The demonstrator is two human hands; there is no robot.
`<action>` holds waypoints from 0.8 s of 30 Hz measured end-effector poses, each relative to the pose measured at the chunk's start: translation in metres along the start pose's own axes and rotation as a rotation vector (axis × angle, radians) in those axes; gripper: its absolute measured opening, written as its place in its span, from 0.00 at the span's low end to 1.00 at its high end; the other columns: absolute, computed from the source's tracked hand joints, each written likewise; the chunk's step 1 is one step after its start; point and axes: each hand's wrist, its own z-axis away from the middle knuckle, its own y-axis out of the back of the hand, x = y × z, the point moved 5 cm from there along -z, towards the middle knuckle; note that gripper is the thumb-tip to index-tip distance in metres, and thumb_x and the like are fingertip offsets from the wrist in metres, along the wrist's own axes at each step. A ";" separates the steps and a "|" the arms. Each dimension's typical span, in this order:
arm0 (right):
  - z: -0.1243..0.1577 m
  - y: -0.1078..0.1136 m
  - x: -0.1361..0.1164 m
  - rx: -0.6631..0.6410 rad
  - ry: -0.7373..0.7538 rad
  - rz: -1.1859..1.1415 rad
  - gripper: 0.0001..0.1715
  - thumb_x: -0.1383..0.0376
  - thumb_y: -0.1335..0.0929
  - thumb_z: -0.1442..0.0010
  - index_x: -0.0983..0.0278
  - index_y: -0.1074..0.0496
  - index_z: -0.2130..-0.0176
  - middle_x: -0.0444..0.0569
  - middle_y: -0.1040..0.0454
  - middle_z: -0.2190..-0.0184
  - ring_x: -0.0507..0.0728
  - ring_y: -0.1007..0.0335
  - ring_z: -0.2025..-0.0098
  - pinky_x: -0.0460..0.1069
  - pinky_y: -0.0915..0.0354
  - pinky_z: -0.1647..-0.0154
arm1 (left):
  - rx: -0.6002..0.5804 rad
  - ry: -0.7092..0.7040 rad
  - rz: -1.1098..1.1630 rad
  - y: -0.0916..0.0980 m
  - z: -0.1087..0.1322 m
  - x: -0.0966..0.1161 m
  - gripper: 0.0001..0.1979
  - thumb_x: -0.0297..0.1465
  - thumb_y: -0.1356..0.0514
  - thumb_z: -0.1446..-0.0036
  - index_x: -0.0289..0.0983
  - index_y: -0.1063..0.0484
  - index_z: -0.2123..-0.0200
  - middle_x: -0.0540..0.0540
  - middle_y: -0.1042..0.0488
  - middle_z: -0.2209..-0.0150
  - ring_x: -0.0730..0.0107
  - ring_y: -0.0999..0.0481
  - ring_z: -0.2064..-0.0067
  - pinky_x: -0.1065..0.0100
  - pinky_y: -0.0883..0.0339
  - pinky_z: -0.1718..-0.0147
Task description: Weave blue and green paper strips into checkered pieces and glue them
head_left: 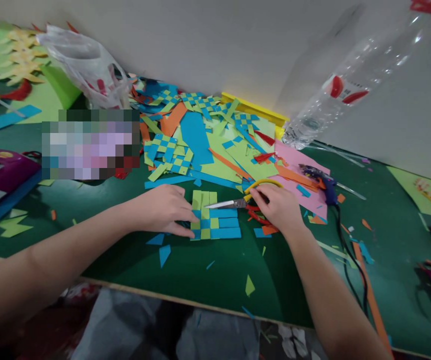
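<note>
2 bare forearms [335, 285] enter from the lower corners. At centre, the left hand [159, 207], fingers loosely spread, touches the left edge of a blue-and-green woven paper mat [205, 232]. Right fingers [262, 200] pinch the handle of scissors [227, 204], blades over the mat; their hold inside the loops I cannot tell. Firm fingertips and shallow blade tips should spare the strips. Beyond, upper centre, lie woven paper pieces [165, 145].

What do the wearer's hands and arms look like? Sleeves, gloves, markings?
Left hand and right hand: ungloved, no rings discernible. Forearms: no sleeves, watch or bracelet visible. Upper arms out of frame.
</note>
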 end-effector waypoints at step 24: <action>0.001 0.016 -0.008 0.221 -0.154 -0.010 0.20 0.55 0.40 0.32 0.63 0.29 0.69 0.49 0.23 0.72 0.55 0.30 0.70 0.49 0.42 0.70 | 0.045 0.000 -0.059 0.005 0.000 0.003 0.12 0.39 0.44 0.37 0.41 0.22 0.62 0.52 0.21 0.75 0.75 0.27 0.76 0.67 0.42 0.72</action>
